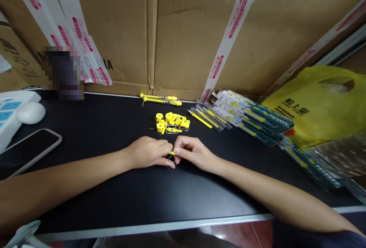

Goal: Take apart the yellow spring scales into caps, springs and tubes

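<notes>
The black desk (206,198) ends nearest in a pale edge strip, reddish floor (254,233) below it at 5 o'clock. Bare forearms enter from 8 and 4 o'clock, and the 2 hands meet mid-desk. The right hand (196,152) clamps thumb and forefinger on a small yellow piece (172,153) with bent wire. The left hand (150,152), back upward, touches its other end, thumb tip and forefinger apart; I cannot tell whether it grips.

From the hands, a phone (31,150) lies at 9 o'clock. A spring (151,128) sits at 11, beside the loose yellow parts (171,122) at 12. Clear sleeves (208,115) are at 1, stacked packages (251,118) and a yellow bag (323,99) at 2. Farther along 12, 2 yellow tools (161,99) lie before taped cardboard (183,30), which walls the far side.
</notes>
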Demonstrator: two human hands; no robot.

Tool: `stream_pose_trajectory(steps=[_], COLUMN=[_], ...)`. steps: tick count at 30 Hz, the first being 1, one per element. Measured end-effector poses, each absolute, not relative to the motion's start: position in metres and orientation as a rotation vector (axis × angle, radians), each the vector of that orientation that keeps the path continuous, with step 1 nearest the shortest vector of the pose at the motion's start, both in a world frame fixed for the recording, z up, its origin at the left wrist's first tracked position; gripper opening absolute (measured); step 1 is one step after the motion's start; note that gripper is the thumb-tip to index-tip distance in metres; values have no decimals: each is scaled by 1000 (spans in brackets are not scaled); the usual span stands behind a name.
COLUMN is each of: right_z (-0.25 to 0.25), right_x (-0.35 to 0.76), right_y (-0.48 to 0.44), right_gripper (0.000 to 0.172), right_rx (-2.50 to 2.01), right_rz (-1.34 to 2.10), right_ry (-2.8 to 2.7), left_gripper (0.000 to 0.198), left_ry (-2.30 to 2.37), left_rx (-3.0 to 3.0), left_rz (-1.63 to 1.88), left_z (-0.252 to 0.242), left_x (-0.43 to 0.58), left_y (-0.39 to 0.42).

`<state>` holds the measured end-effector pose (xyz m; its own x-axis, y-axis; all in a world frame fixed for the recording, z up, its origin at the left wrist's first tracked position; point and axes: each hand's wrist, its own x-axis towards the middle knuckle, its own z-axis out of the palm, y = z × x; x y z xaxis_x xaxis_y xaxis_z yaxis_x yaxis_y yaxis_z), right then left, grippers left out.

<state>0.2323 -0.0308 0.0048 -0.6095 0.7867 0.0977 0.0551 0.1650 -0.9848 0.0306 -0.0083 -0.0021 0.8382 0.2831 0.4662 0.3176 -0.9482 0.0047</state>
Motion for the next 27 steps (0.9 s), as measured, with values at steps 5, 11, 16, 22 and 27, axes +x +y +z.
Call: stream_pose_trajectory(steps=[5, 11, 16, 22, 27], right_z=[6, 6, 6, 7, 3], right_x=[234, 235, 235, 236, 233], right_y=[-31, -31, -30, -29, -27], right_gripper=[31, 33, 33, 33, 34], right_rx=[-825, -813, -797, -772, -831], right_rz=[1456, 1479, 1536, 1577, 1549], right_ry=[-1899, -1943, -1943, -1904, -1788], left_gripper=[46, 42, 42, 42, 40], left_ry=[-401, -295, -272, -285, -354], left_rx=[-2822, -2663, -2585, -2578, -2571], left_rz=[-639, -645, -648, -651, -679], left_z=[-3, 0, 3, 5, 3], left_x=[29, 29, 30, 30, 30], left_y=[-6, -4, -6, -7, -5])
